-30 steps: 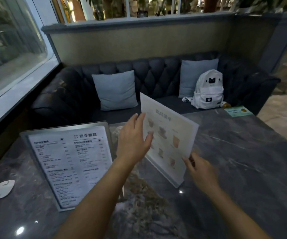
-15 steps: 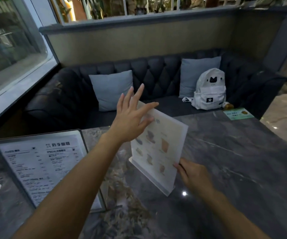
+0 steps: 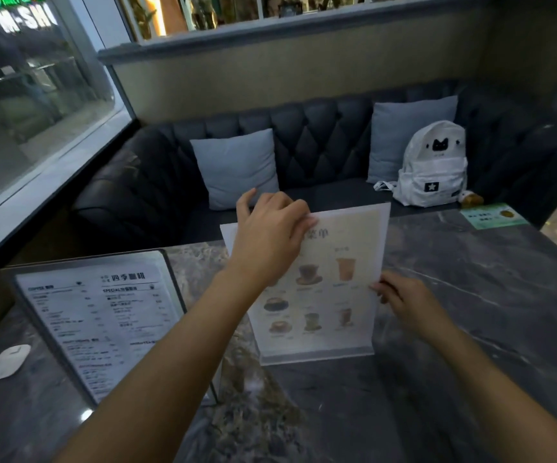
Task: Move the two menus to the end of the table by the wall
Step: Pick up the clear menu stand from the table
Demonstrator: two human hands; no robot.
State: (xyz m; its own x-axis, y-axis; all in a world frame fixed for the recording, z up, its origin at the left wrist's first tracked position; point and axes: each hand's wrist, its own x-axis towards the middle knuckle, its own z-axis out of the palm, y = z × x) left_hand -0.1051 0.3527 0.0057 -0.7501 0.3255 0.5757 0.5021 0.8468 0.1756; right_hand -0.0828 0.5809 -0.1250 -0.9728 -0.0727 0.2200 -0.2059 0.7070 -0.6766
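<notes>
A dark marble table (image 3: pixel 471 312) fills the foreground of a dim café booth, with a tufted dark sofa (image 3: pixel 320 142) behind it at twelve o'clock and a window (image 3: pixel 29 95) along the side at nine to ten o'clock. Two grey cushions lean on the sofa, and a white backpack (image 3: pixel 432 167) sits at one o'clock.

Near the table's centre stands an upright picture menu (image 3: pixel 330 289) in a clear holder, showing drinks. The left hand (image 3: pixel 270 238) grips its top edge, fingers curled over the upper left corner. The right hand (image 3: pixel 407 302) pinches its right edge at about three o'clock of the sheet.

At eight o'clock, just beside the left forearm, a larger text menu (image 3: pixel 99 315) in a dark frame leans back on the table. A small white oval object (image 3: pixel 8 360) lies further out at eight o'clock. A green card (image 3: pixel 492 215) rests on the far right corner at two o'clock.
</notes>
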